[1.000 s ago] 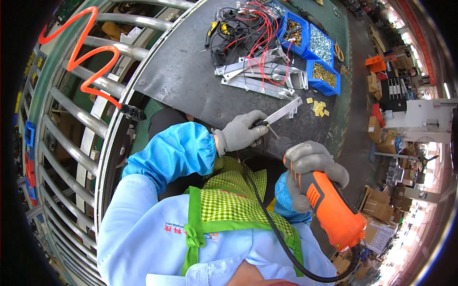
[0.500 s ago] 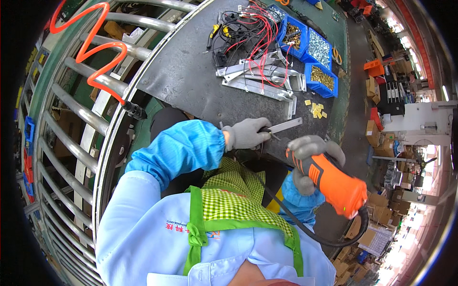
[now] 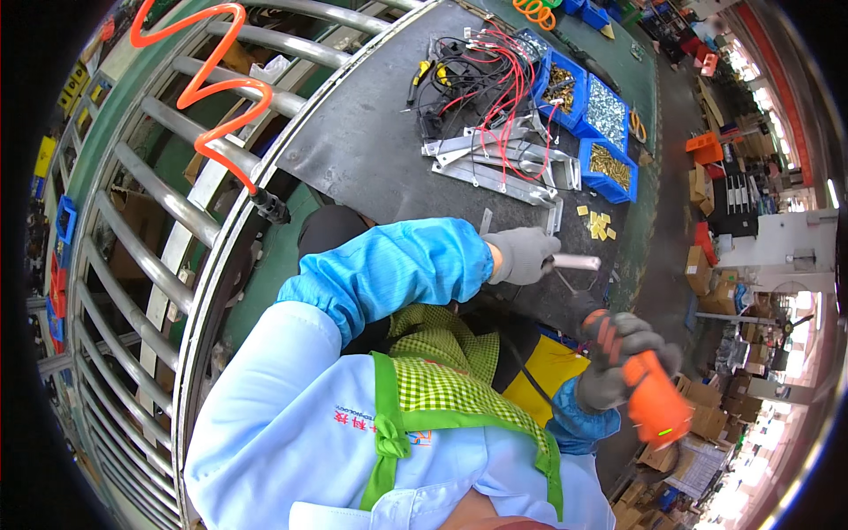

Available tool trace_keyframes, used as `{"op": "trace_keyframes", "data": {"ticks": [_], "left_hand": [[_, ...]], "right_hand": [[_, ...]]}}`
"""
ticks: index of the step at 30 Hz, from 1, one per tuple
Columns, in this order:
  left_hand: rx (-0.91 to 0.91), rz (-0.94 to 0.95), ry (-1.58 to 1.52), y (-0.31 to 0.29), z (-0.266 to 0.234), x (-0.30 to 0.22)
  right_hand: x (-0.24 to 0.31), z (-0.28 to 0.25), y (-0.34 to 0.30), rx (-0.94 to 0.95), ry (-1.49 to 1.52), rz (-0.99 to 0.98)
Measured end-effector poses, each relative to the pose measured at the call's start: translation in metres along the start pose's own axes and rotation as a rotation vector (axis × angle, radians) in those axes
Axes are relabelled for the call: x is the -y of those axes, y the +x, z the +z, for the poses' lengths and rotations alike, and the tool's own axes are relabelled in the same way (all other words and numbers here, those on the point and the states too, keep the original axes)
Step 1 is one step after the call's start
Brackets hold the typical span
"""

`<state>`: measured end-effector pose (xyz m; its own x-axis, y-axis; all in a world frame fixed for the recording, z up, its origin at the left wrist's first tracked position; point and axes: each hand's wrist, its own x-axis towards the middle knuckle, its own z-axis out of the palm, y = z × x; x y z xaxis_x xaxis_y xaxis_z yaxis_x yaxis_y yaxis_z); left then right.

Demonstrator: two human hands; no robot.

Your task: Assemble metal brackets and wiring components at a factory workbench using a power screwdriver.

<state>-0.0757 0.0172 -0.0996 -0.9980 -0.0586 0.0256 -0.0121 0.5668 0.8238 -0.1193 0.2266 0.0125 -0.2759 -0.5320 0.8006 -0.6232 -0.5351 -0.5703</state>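
My left hand (image 3: 523, 255), in a grey glove, is closed round a flat silver metal bar (image 3: 578, 262) whose end sticks out to the right. My right hand (image 3: 643, 343), gloved too, grips an orange and black corded power tool (image 3: 655, 405). The tool's dark nose points up and left toward the bar, apart from it, and is blurred by motion. Beyond my left hand lie several silver metal brackets (image 3: 503, 183) on the dark worktop (image 3: 353, 141). Small yellow pieces (image 3: 601, 225) are scattered to their right.
Tangled red and black wires (image 3: 481, 79) lie beyond the brackets. Blue bins hold brass screws (image 3: 609, 166), silvery hardware (image 3: 608, 110) and more brass parts (image 3: 561, 87). A coiled orange air hose (image 3: 231, 88) hangs over the metal rollers (image 3: 168, 194) at left. Something yellow (image 3: 549, 375) is by my right sleeve.
My left hand has moved right with the bar. My right hand has swung the power tool right and down, away from the bar. The view has shifted slightly.
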Motion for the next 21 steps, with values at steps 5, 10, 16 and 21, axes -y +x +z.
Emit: {"op": "trace_keyframes", "data": {"ticks": [5, 10, 16, 21], "left_hand": [[-0.011, -0.088, -0.026, -0.018, -0.012, 0.035], [0.057, 0.023, 0.154, -0.016, -0.039, 0.039], [-0.471, -0.097, 0.501, -0.006, -0.065, 0.052], [-0.453, -0.585, 0.753, -0.015, -0.092, 0.067]], "right_hand": [[0.014, -0.022, 0.017, -0.37, 0.0, 0.246], [-0.02, -0.035, 0.022, 0.737, -0.65, 0.213], [-0.109, -0.073, -0.014, 1.189, -1.093, 0.032], [-0.128, -0.081, -0.022, 1.148, -1.159, 0.04]]}}
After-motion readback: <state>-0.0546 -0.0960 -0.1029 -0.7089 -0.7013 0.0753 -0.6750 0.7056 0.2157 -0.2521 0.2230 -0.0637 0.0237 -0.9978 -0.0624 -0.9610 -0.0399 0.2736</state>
